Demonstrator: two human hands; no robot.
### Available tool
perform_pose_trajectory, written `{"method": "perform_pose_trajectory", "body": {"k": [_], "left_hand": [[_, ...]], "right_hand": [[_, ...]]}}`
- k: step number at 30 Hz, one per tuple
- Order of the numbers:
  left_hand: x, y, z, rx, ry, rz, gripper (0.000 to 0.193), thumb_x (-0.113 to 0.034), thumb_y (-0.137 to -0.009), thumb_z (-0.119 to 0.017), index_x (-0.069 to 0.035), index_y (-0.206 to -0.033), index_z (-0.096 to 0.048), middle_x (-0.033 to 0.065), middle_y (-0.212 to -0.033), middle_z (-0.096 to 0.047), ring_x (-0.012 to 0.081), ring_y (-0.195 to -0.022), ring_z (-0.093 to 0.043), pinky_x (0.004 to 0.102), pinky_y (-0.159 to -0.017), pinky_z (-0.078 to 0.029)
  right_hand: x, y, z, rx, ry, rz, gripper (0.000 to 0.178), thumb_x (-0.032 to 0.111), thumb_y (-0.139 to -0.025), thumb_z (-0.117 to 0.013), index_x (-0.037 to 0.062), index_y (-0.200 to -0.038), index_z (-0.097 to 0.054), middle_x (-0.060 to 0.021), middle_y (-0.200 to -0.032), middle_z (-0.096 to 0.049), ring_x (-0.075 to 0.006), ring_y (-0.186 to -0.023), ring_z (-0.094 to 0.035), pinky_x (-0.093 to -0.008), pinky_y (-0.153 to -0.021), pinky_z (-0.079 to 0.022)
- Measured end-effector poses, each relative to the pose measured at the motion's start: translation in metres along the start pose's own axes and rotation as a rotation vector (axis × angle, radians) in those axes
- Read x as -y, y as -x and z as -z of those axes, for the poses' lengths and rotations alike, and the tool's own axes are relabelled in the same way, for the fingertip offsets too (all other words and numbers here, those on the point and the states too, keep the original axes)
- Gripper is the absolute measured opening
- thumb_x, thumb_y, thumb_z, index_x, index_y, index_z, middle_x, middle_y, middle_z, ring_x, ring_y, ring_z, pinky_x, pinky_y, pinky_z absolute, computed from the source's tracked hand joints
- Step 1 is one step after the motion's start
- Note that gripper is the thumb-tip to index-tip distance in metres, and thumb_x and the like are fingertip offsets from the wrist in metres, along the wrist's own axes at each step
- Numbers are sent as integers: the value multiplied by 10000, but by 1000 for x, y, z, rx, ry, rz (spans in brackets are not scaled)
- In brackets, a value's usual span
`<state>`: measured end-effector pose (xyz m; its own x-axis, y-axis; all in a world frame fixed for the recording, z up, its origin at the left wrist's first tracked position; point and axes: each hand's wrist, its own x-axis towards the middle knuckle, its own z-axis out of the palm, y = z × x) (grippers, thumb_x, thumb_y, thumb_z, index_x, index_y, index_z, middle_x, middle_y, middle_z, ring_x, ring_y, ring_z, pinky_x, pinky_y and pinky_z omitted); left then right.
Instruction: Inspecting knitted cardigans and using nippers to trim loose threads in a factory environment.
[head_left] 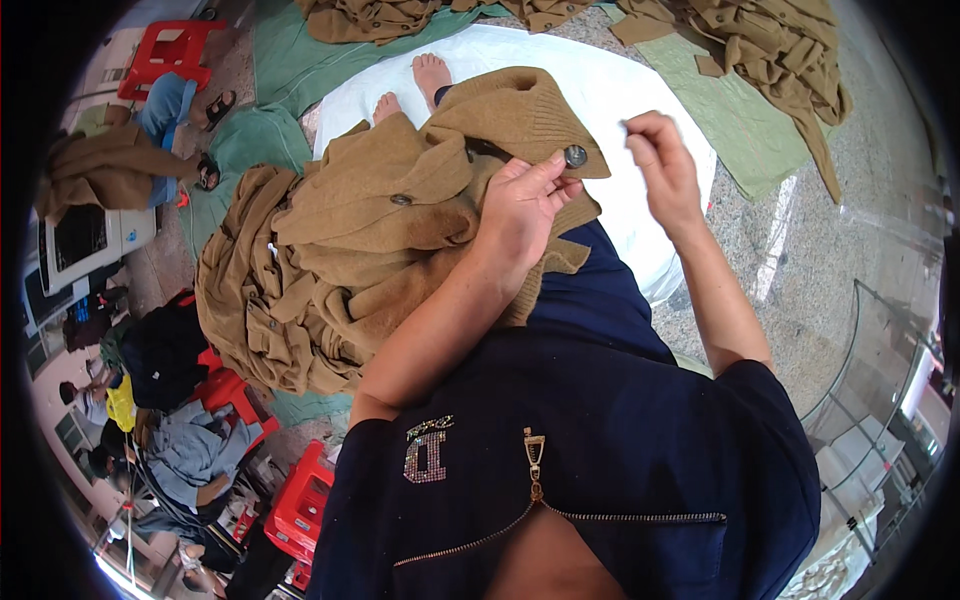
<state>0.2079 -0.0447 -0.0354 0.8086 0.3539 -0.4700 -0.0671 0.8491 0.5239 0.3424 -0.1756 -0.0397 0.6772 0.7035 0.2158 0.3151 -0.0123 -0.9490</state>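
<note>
Across my lap lies a brown knitted cardigan [375, 180] with ribbed edging and dark round buttons. My left hand [525, 200] pinches its ribbed edge between thumb and fingers, right beside a dark button [575, 156]. To the right of that button, apart from the knit, my right hand [662, 165] is raised with thumb and forefinger together. A tiny dark speck shows at its fingertips, too small and blurred to name; no thread can be made out.
A heap of brown garments [265, 310] lies at my left. A white sheet [640, 90] spreads under my bare feet. More brown knitwear [770, 50] lies far right on a green sheet. Red stools [300, 500] stand at the left, where another person [165, 110] sits with brown cloth.
</note>
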Motion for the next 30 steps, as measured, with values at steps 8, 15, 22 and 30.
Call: {"method": "perform_pose_trajectory", "body": {"k": [8,15,22,30], "left_hand": [[47,-5,-5,36,-622,-176,198,-161,-874,-589,25,-935,-622,69,-787,-643,154,-721,-570,321,-645,-465],[-4,73,-6,269,-1362,-518,138,-115,-878,-587,-22,-980,-587,136,-965,-608,321,-901,-624,412,-776,-494],[-59,134,89,-791,-1356,-983,216,14,-765,-667,-28,-965,-597,140,-868,-577,328,-808,-567,401,-730,-463],[-78,143,201,-840,-326,-565,477,-254,-869,-676,28,-1218,-515,145,-1248,-554,200,-1125,-544,327,-935,-444]], "right_hand": [[19,-30,-25,301,102,-197,465,146,-791,-732,-9,-1179,-528,-95,-1050,-606,-168,-995,-552,-300,-907,-432],[2,-28,-52,-46,407,105,281,-7,-793,-656,11,-1060,-572,-108,-849,-588,-212,-774,-583,-318,-702,-490],[63,-38,-119,444,440,826,331,-41,-598,-639,58,-913,-619,-79,-877,-557,-268,-798,-572,-347,-645,-487],[4,-77,-159,702,557,456,378,37,-737,-666,47,-1089,-527,-120,-1055,-547,-331,-1036,-527,-427,-819,-469]]}}
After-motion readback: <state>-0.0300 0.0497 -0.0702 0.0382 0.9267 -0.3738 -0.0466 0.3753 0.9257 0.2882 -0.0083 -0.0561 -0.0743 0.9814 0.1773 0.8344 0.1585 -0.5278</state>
